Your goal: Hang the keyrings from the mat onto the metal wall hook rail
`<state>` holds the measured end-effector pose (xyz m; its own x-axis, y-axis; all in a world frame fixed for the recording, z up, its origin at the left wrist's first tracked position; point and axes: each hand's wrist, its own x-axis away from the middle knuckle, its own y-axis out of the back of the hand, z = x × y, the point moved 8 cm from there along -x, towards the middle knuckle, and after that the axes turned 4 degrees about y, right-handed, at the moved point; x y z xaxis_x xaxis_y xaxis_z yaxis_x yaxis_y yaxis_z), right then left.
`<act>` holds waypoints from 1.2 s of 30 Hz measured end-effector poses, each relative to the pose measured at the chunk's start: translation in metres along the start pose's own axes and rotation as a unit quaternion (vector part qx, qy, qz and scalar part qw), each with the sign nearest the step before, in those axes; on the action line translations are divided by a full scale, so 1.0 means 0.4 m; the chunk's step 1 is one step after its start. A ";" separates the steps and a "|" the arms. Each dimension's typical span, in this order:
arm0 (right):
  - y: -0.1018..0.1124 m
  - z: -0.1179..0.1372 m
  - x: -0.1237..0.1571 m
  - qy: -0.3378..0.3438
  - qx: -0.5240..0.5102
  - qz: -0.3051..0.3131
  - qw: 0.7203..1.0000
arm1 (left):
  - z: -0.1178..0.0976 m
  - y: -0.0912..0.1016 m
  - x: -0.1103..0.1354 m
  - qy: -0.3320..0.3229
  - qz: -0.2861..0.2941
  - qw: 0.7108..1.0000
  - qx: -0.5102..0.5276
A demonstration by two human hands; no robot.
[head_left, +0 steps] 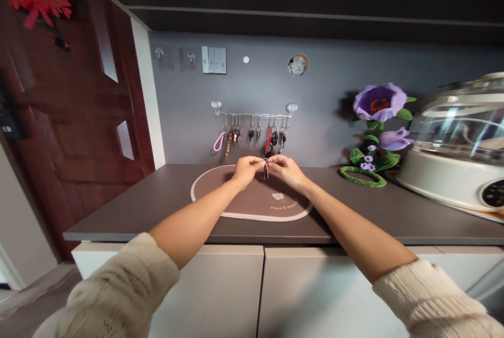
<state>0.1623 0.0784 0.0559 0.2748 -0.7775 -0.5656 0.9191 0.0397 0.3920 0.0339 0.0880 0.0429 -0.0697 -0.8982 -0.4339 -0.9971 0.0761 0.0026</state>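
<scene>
My left hand [247,169] and my right hand [286,168] meet above a brown oval mat [252,202] on the dark countertop. Both pinch a small key ring with keys [265,169] that dangles between their fingertips. Just behind them a chrome key rail [254,114] is fixed to the grey wall, with several key bunches hanging from its hooks, one on a pink loop [219,141] and one on a red strap [269,139].
A purple artificial flower with a green base [374,133] stands at the right on the countertop [137,207]. Farther right sits a white appliance with a clear lid [457,154]. A dark wooden door [66,117] is on the left. White cabinet doors [236,291] lie below.
</scene>
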 end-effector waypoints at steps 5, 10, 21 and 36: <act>0.005 0.004 0.003 -0.018 -0.057 -0.024 0.998 | 0.003 -0.004 0.004 0.012 0.001 1.000 0.024; 0.001 -0.009 0.002 -0.003 -0.091 -0.009 0.996 | 0.005 -0.017 0.008 0.009 0.025 0.999 0.033; 0.047 -0.013 -0.004 0.015 -0.039 -0.060 0.997 | -0.007 -0.024 0.004 -0.078 0.038 0.986 -0.145; 0.256 -0.001 -0.119 -0.042 0.111 -0.215 0.969 | -0.022 -0.015 0.011 -0.121 -0.007 0.947 -0.296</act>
<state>0.2437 0.1196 0.1226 -0.1520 -0.7410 -0.6540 0.8578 -0.4277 0.2852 0.0393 0.0798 0.0487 -0.1198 -0.7658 -0.6318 -0.8455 -0.2549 0.4692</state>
